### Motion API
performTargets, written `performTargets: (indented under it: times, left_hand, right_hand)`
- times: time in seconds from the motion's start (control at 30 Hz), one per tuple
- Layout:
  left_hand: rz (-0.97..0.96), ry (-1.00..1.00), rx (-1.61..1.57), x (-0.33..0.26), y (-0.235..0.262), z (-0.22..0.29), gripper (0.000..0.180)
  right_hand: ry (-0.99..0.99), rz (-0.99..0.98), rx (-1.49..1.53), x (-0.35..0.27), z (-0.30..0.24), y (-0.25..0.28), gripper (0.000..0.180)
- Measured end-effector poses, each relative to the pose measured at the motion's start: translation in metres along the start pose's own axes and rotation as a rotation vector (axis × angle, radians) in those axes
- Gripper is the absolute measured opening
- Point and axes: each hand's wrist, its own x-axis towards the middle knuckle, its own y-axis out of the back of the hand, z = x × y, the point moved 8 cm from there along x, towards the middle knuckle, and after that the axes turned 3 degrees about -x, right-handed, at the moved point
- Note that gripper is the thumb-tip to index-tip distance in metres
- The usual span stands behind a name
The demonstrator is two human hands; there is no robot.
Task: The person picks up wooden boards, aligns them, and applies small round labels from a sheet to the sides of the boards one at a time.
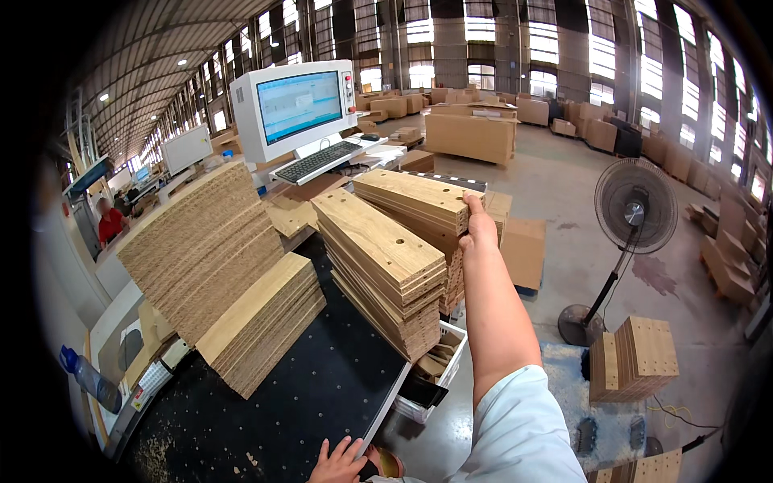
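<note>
My right arm stretches forward, and my right hand (pixel 478 225) grips the near right end of a few drilled wood-grain boards (pixel 419 193) on top of a stack. The thumb lies on the upper face; the other fingers are mostly hidden. Left of it stands another tall stack of drilled boards (pixel 378 237), its upper boards slightly offset. My left hand (pixel 338 464) lies with fingers apart at the near edge of the black table (pixel 298 362), holding nothing. Farther left are a large stack of panels (pixel 209 249) with rough chipboard edges and a lower stack of narrow boards (pixel 266 322).
A monitor (pixel 294 109) and keyboard (pixel 318 163) stand beyond the stacks. A white crate (pixel 453 354) with offcuts sits below the table's right edge. To the right are a standing fan (pixel 634 211), a blue pallet (pixel 560 378) and more boards (pixel 644 358). A bottle (pixel 90 378) lies left.
</note>
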Motion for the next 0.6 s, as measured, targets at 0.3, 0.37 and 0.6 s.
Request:
performTargets:
  times: [0.3,0.37,0.6]
  left_hand:
    - [-0.023,-0.009,-0.060,-0.001,0.004,0.002,0.042]
    - [-0.017,-0.023,-0.047,0.000,0.007,0.003,0.042]
    - [0.014,-0.034,0.016,0.000,0.011,0.005,0.040]
  right_hand:
    - [-0.247,-0.123,-0.435,-0.015,-0.005,0.003,0.056]
    - [-0.257,-0.110,-0.618,-0.018,-0.012,0.007,0.063]
    - [-0.183,-0.042,-0.856,-0.024,-0.023,0.020,0.062]
